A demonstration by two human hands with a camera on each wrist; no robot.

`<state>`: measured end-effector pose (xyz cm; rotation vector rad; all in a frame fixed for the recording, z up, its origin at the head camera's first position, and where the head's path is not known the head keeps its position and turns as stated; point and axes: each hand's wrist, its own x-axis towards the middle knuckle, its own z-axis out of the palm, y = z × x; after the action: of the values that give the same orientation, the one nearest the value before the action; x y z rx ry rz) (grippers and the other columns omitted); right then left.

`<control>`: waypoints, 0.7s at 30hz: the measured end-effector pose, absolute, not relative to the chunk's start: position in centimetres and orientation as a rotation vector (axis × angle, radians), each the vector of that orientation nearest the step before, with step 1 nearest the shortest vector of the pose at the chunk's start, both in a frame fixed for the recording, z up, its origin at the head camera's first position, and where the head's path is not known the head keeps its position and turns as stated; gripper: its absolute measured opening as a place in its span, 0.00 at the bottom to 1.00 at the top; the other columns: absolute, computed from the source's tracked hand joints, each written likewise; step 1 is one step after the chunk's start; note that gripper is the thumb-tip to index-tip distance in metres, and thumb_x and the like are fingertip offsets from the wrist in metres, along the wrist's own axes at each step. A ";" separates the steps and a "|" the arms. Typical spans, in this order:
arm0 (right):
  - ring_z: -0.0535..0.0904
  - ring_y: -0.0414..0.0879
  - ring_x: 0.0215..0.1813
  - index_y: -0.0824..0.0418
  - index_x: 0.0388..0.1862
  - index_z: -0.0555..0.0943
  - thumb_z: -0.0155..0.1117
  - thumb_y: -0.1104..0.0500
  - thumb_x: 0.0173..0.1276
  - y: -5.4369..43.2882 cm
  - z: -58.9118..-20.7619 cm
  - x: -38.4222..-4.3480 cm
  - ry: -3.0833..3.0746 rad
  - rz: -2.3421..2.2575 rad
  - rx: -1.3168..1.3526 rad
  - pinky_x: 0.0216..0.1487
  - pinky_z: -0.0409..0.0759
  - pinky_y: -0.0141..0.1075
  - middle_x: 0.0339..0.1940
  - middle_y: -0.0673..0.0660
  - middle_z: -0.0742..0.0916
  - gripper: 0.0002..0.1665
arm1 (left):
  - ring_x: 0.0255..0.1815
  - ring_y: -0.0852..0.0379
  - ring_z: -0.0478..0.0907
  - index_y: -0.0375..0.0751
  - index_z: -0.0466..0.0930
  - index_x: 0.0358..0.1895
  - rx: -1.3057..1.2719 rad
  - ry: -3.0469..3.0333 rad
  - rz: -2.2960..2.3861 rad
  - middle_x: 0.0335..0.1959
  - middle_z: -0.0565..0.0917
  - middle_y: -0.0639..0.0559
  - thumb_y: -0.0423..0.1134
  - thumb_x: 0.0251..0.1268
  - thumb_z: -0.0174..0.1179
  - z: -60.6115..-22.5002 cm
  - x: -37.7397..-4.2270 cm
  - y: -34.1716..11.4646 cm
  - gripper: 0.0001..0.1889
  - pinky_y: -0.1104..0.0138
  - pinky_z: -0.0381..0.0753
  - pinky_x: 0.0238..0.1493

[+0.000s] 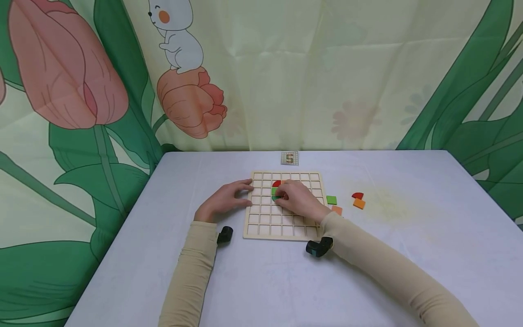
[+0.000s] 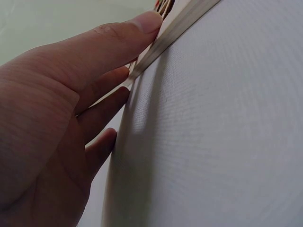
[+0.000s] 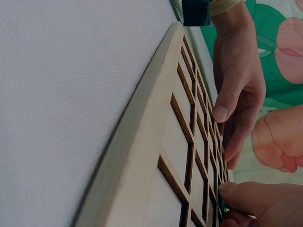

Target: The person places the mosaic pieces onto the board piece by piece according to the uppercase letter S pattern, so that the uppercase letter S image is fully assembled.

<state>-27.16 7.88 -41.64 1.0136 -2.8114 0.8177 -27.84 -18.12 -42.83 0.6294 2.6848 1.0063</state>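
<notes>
A wooden grid board [image 1: 282,238] lies flat on the table. Thumb and fingers of my right hand [image 1: 300,200] pinch a dark green piece [image 1: 274,198] low over a cell left of the board's middle; the hand hides much of that piece. Just beyond it, a light green square [image 1: 274,191] and a red rounded piece [image 1: 276,184] sit in cells, with an orange piece [image 1: 284,181] partly covered. At the board's left edge is my left hand [image 1: 226,197], fingers spread and relaxed. In the left wrist view its thumb [image 2: 149,22] overlaps the board's rim [image 2: 173,38].
Right of the board lie a light green square [image 1: 331,200] and an orange piece [image 1: 337,210] partly behind my right wrist. Farther right, a red rounded piece [image 1: 357,195] adjoins an orange square [image 1: 359,204]. A small pattern card [image 1: 289,158] lies behind the board on the white tablecloth [image 1: 269,281].
</notes>
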 end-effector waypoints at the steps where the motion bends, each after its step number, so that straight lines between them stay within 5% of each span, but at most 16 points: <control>1: 0.76 0.43 0.34 0.62 0.36 0.86 0.71 0.61 0.62 7.9 -41.6 -27.1 -2.808 0.817 1.015 0.37 0.76 0.36 0.30 0.50 0.82 0.06 | 0.76 0.54 0.56 0.41 0.77 0.63 0.629 2.686 1.003 0.74 0.64 0.53 0.44 0.61 0.69 -42.8 -27.8 -18.1 0.27 0.59 0.57 0.74; 21: 0.80 0.46 0.40 0.62 0.43 0.85 0.64 0.58 0.69 10.2 -41.1 -26.8 -2.835 0.980 0.838 0.44 0.80 0.41 0.37 0.53 0.85 0.10 | 0.76 0.53 0.56 0.42 0.76 0.64 0.611 2.690 0.990 0.75 0.63 0.54 0.44 0.61 0.69 -42.8 -27.7 -18.0 0.27 0.59 0.57 0.74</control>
<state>-26.84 10.20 -41.07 0.8383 -2.8354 0.9799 -27.71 -18.01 -42.79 0.6106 2.6901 0.9901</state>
